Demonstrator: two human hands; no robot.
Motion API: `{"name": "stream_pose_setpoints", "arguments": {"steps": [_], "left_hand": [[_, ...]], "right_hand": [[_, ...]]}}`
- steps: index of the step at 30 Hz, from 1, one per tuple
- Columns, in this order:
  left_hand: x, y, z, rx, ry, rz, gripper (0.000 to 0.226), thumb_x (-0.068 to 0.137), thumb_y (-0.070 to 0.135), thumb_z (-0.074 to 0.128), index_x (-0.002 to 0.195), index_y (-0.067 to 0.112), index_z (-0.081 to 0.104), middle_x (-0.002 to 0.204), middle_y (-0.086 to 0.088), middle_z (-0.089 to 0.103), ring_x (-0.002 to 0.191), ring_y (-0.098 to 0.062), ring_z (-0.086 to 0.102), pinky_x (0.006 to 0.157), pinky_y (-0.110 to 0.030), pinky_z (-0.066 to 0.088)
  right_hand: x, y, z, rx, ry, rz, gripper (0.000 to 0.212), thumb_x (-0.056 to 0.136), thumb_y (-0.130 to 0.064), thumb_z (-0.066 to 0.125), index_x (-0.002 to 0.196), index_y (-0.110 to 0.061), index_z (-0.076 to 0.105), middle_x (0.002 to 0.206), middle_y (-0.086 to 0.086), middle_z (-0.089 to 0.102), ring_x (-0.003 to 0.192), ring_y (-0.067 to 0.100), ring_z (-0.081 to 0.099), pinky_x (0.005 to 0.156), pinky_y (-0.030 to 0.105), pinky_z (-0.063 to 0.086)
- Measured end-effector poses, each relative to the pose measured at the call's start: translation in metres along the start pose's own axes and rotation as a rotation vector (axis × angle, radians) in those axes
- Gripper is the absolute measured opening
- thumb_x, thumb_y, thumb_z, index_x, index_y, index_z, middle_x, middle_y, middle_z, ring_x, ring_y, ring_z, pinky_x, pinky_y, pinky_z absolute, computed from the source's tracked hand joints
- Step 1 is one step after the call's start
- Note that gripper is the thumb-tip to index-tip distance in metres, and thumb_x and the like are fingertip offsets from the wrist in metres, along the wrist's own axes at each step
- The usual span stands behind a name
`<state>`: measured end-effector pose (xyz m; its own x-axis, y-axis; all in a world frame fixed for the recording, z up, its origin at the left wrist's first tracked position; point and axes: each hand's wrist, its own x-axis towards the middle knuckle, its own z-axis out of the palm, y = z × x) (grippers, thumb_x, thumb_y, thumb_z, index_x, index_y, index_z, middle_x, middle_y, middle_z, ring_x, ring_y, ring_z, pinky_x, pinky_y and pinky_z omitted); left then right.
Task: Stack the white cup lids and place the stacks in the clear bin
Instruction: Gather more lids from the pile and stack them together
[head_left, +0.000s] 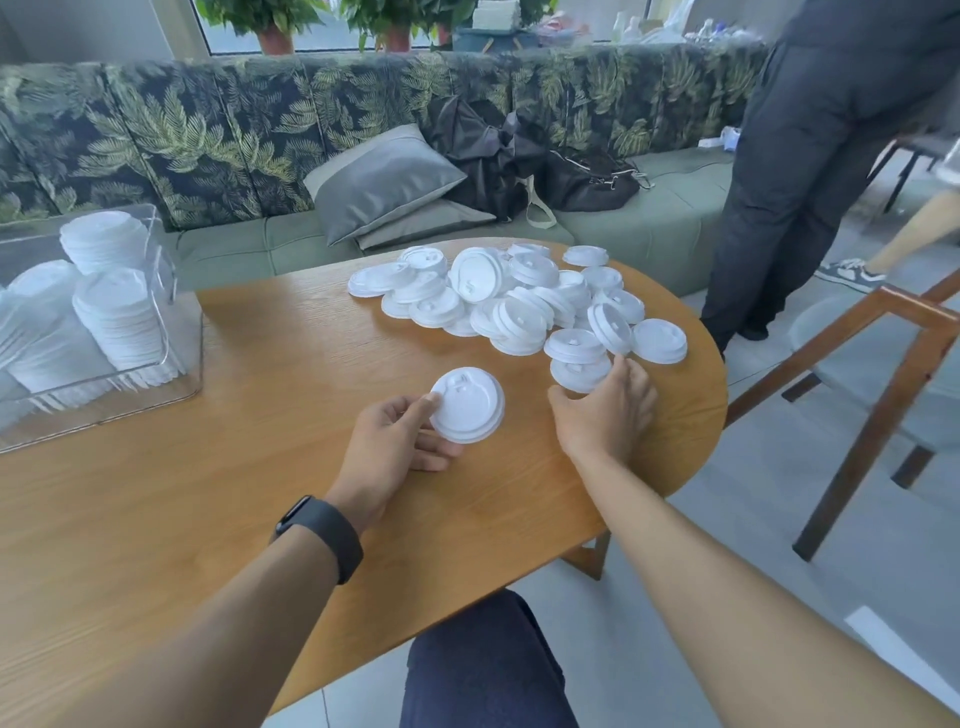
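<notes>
My left hand (400, 439) pinches a white cup lid (470, 405) by its left rim, just above the wooden table (260, 467). My right hand (608, 410) grips another white lid (579, 371) at the near edge of the pile, thumb and fingers curled round it. A loose pile of several white lids (519, 301) covers the table's far right part. The clear bin (171, 353) stands at the table's far left. It holds several tall stacks of lids (119, 317).
A wooden chair (883, 364) stands right of the table. A person in dark clothes (810, 156) stands beyond its far right end. A green sofa with a grey cushion (384, 182) and black bags runs behind. My knee (483, 665) is below the table's near edge.
</notes>
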<state>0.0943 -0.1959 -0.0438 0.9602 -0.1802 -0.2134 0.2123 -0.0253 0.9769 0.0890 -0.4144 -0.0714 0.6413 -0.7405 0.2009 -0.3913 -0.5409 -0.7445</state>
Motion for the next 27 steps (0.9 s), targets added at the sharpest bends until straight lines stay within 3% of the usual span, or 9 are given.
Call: {"name": "stream_pose_setpoints", "arguments": {"steps": [6, 11, 15, 20, 27], "left_hand": [[0.009, 0.003, 0.008, -0.014, 0.020, 0.011, 0.024, 0.105, 0.027, 0.061, 0.111, 0.005, 0.068, 0.069, -0.001, 0.074, 0.074, -0.029, 0.076, 0.057, -0.027, 0.061], [0.009, 0.001, 0.006, -0.027, 0.036, 0.028, 0.025, 0.104, 0.027, 0.061, 0.111, 0.005, 0.069, 0.071, 0.000, 0.074, 0.074, -0.030, 0.076, 0.056, -0.028, 0.061], [0.007, 0.002, 0.006, -0.053, 0.055, 0.034, 0.026, 0.105, 0.025, 0.061, 0.112, 0.002, 0.069, 0.079, -0.010, 0.073, 0.072, -0.030, 0.076, 0.056, -0.029, 0.060], [0.003, -0.001, 0.004, -0.084, 0.066, 0.039, 0.026, 0.105, 0.023, 0.060, 0.114, 0.000, 0.067, 0.078, -0.012, 0.073, 0.071, -0.029, 0.077, 0.059, -0.030, 0.063], [-0.015, -0.002, -0.012, -0.132, 0.045, 0.023, 0.025, 0.106, 0.025, 0.058, 0.116, 0.003, 0.065, 0.068, -0.006, 0.074, 0.080, -0.032, 0.077, 0.071, -0.035, 0.065]], "right_hand": [[0.017, -0.002, 0.007, -0.089, -0.007, 0.022, 0.080, 0.089, -0.044, 0.069, 0.153, -0.009, 0.036, 0.159, 0.008, 0.041, 0.151, 0.026, 0.026, 0.124, 0.043, 0.020], [0.017, -0.002, 0.009, -0.128, -0.006, 0.012, 0.080, 0.089, -0.047, 0.070, 0.153, -0.012, 0.036, 0.154, 0.009, 0.046, 0.148, 0.027, 0.030, 0.122, 0.042, 0.022], [0.008, -0.001, 0.002, -0.122, -0.010, 0.025, 0.085, 0.082, -0.052, 0.076, 0.150, -0.015, 0.041, 0.148, 0.011, 0.047, 0.142, 0.030, 0.033, 0.119, 0.044, 0.026], [-0.011, 0.004, -0.006, -0.134, -0.031, 0.005, 0.072, 0.074, -0.058, 0.077, 0.131, -0.020, 0.057, 0.138, 0.008, 0.050, 0.132, 0.030, 0.036, 0.115, 0.043, 0.031], [-0.050, -0.004, -0.009, -0.070, -0.075, -0.082, 0.075, 0.076, -0.060, 0.075, 0.137, -0.025, 0.050, 0.139, 0.003, 0.054, 0.134, 0.027, 0.035, 0.115, 0.043, 0.031]]}}
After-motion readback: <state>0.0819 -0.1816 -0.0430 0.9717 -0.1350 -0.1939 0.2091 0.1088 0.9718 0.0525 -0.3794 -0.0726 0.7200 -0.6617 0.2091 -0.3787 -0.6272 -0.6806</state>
